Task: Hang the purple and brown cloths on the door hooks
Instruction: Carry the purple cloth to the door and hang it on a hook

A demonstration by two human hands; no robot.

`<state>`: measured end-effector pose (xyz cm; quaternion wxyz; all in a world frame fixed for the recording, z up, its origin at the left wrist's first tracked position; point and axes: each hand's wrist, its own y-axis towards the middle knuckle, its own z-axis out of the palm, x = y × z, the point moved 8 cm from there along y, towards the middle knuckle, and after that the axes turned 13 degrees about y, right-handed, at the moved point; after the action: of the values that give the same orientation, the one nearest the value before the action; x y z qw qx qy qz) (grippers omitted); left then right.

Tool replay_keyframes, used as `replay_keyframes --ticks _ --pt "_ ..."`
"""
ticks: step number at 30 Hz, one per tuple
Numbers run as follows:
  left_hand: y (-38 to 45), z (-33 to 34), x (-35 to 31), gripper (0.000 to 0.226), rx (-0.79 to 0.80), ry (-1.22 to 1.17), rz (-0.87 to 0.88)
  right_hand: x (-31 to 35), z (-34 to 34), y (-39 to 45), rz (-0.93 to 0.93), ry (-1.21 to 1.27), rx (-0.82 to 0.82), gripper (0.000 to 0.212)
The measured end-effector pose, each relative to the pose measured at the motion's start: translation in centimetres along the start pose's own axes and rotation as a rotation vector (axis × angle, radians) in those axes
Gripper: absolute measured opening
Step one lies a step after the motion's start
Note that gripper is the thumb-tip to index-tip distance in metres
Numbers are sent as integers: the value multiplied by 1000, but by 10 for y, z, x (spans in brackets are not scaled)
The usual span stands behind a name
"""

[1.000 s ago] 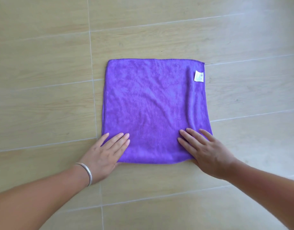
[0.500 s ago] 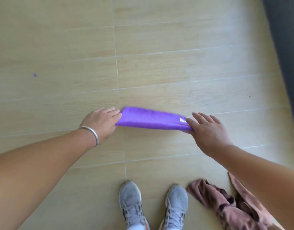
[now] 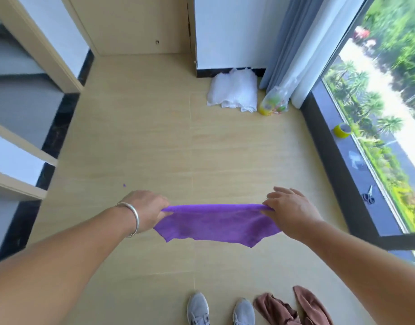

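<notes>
Fingers point(image 3: 163, 208) of the left hand point(image 3: 146, 211) pinch the left top corner of the purple cloth point(image 3: 217, 225); fingers of the right hand point(image 3: 292, 213) pinch the right top corner, with the outer fingers loosely extended above the edge. Cloth is held in the air between both hands, top edge stretched roughly level, the rest sagging below with an uneven lower edge. It hangs clear of the floor point(image 3: 154, 137), in front of the body. Silver bangle point(image 3: 133, 218) on the left wrist.

Brown cloth point(image 3: 293, 308) lies crumpled on the floor at bottom right, just beside the right grey shoe point(image 3: 244, 311); left grey shoe point(image 3: 198, 308) next to it.

Far side of the floor: white bundle point(image 3: 233, 92) against the wall base, a clear plastic bag point(image 3: 274, 104) with yellow and green contents just beside it, at the foot of the curtain point(image 3: 293, 43). Dark window sill point(image 3: 342, 165) on the right carries a yellow tape roll point(image 3: 342, 130) and scissors point(image 3: 368, 197), well apart. Wooden door point(image 3: 136, 24) at top centre; hooks cannot be made out.
</notes>
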<state>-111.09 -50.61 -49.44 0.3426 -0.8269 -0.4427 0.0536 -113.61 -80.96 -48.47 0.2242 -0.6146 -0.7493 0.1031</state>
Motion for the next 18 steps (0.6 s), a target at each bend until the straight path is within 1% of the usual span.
replay_keyframes --ticks 4,9,14,18 --pt "-64 -106 48 41 -86 5 -93 30 -129 -21 -40 -67 -102 42" --pt "-138 -216 110 45 -252 1 -214 71 -274 -53 -122 -283 -342 45" --pt "-211 -302 158 46 -386 35 -304 112 -379 -87 -190 -388 -457 43" --pt "-264 -354 186 45 -445 54 -376 144 -440 -115 -223 -376 -516 44"
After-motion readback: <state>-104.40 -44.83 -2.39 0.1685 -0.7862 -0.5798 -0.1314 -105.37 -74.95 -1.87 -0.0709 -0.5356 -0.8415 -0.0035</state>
